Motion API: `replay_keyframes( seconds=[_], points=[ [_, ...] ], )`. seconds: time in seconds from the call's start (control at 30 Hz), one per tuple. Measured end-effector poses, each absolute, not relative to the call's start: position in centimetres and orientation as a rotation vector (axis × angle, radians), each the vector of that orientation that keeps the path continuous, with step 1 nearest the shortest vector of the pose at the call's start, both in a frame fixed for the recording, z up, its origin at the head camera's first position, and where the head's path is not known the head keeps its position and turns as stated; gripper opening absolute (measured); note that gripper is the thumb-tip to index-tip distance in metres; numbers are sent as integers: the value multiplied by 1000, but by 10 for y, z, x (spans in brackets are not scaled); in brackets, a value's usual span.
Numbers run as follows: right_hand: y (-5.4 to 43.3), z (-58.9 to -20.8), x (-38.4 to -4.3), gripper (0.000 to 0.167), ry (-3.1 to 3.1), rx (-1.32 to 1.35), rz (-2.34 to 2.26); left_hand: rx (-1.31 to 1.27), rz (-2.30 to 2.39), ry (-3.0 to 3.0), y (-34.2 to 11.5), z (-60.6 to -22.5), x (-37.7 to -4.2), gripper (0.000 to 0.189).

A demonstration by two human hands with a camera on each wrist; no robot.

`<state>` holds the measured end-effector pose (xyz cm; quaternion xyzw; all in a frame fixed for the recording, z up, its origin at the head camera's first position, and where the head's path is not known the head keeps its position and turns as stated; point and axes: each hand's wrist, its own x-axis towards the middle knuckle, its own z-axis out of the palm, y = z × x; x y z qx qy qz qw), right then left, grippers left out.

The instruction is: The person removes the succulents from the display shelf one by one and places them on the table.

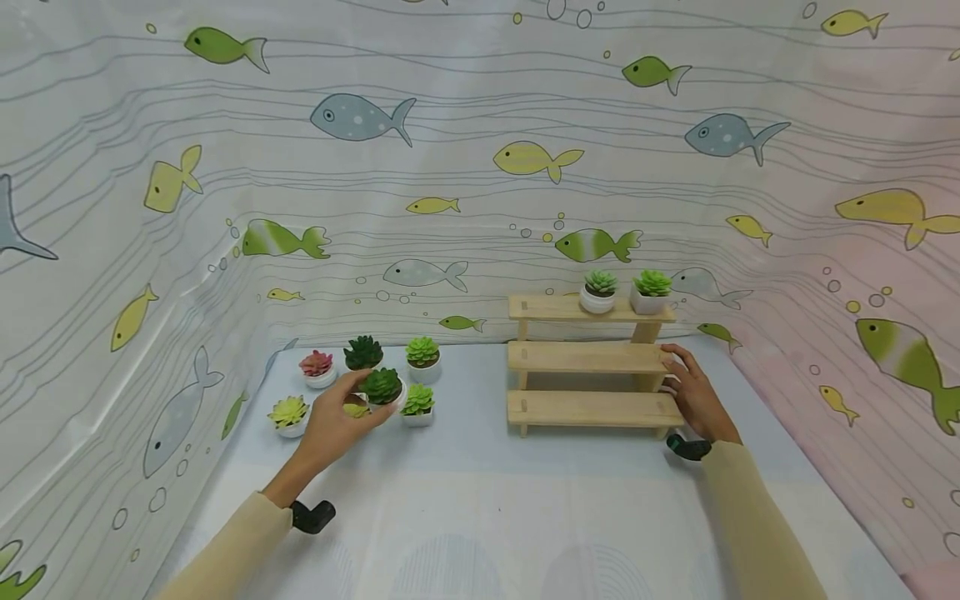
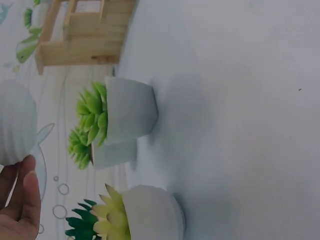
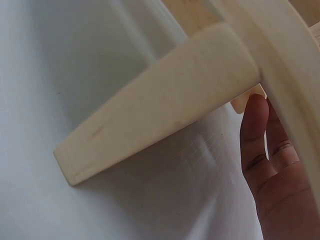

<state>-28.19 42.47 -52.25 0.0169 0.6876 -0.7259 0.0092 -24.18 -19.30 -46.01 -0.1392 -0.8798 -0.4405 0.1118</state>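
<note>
My left hand (image 1: 339,423) pinches a potted succulent (image 1: 382,387) with dark green leaves between thumb and fingers, raised over the other pots. In the left wrist view its white ribbed pot (image 2: 16,122) shows at the fingertips. A three-step wooden plant stand (image 1: 592,358) stands to the right. My right hand (image 1: 693,396) grips its right side near the end of the middle step. The right wrist view shows a leg of the stand (image 3: 160,100), with the thumb and fingers of that hand (image 3: 275,175) close behind a board.
Two green succulents in white pots, one round (image 1: 598,293) and one squarish (image 1: 651,292), stand on the top step. Around my left hand are a red one (image 1: 318,369), a yellow one (image 1: 289,415), a dark green one (image 1: 363,353) and bright green ones (image 1: 423,358). A fish-printed sheet rises behind.
</note>
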Motion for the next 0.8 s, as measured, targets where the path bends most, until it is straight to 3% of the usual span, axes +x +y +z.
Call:
replay_keyframes(
  seconds=[0.8],
  points=[
    [422, -517, -279, 45, 2056, 13, -2335, -189, -1094, -2621, -245, -489, -207, 73]
  ],
)
